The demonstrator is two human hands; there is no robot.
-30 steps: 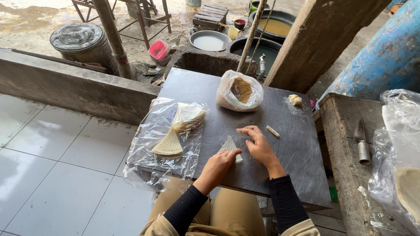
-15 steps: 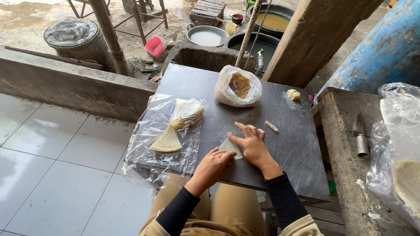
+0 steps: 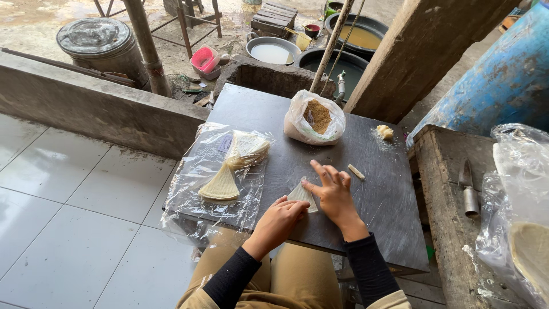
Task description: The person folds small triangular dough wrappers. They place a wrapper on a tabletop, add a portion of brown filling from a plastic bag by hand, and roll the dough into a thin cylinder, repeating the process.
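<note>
Dark worktop [image 3: 377, 194] beside white tiled floor [image 3: 68, 229]

Both arms wear close-fitting black sleeves reaching the wrists, under wider tan cuffs at the elbows. The left hand [image 3: 278, 216] and right hand [image 3: 331, 191] are bare. Below the dark board [image 3: 394, 229], tan trousers cover the lap.

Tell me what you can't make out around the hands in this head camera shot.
- Small triangular wrapper: its near edge is covered by the left hand and right hand.
- Stack in the clear plastic sheet: count blurred by glare.
- Pale disc: cut by the right edge.
</note>
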